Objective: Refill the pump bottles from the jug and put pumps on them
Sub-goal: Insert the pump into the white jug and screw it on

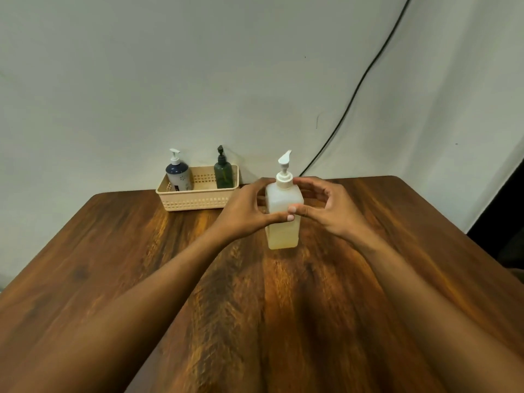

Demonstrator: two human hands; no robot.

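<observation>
The translucent square pump bottle (283,219) stands upright mid-table (113,265). The left hand (249,211) and right hand (323,211) cup it from both sides, thumbs in front, probably to steady it. The basket (195,201) with two pumped bottles waits far left.

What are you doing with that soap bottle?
A person has both hands around a square clear bottle standing on the wooden table. The left hand and right hand touch its sides with the fingertips. It holds pale liquid and already has a white pump on top. Two more pump bottles, a navy one and a green one, stand in a beige basket by the wall.
</observation>
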